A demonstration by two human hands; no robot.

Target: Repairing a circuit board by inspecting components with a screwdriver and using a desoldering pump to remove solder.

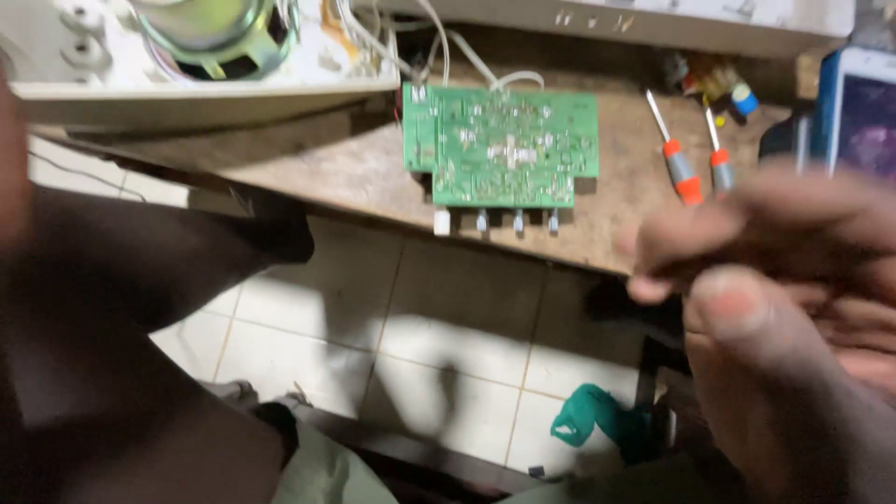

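Your right hand (793, 308) hovers blurred at four o'clock, close to the lens, fingers loosely curled with the thumb forward; I cannot tell whether it pinches anything. Your left hand is not clearly in view; only a dark sleeve (121, 308) fills the eight o'clock side. The green circuit board (501, 147) lies solder side up near the bench (355, 168) edge at twelve o'clock, its white wires (467, 56) running up to the open casing with the speaker (219, 33) at eleven, so the joints face you. Two orange-handled screwdrivers (686, 168) lie at two o'clock, within reach of your right hand.
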